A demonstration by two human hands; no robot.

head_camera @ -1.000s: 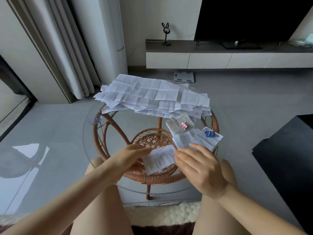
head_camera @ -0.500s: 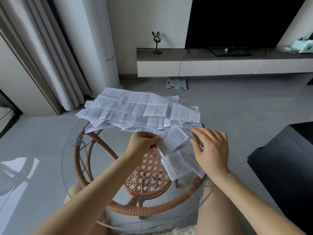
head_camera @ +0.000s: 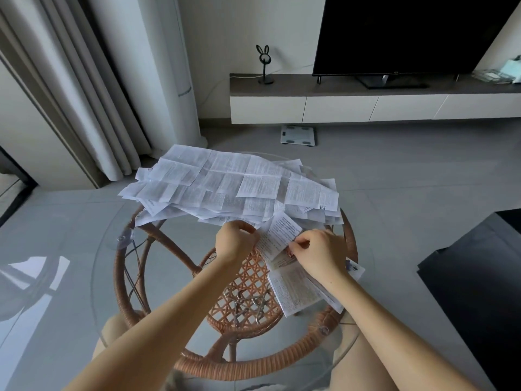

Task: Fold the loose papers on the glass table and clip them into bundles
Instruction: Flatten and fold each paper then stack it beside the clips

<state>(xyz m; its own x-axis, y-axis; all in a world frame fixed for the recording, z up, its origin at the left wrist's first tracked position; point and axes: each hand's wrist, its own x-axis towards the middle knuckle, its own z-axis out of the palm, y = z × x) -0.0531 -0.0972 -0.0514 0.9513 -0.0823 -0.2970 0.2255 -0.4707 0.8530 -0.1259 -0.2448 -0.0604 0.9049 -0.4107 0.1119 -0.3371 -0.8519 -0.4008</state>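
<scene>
Print on the folded paper (head_camera: 277, 235) is too small to read; it hangs over the counter (head_camera: 107, 263) beside the loose pile (head_camera: 225, 187), the left hand (head_camera: 235, 244) pinching its left edge with curled fingers. The right hand (head_camera: 320, 253), spread flat earlier, now pinches a pink clip (head_camera: 289, 253) at its right edge.

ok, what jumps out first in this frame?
The heap of loose papers sprawled over the far half of the round glass table. In front of it, the left hand grips a folded paper, while the right hand pinches what looks like a small pinkish clip at that paper's right edge. Behind, a big dark TV fills the upper right.
</scene>
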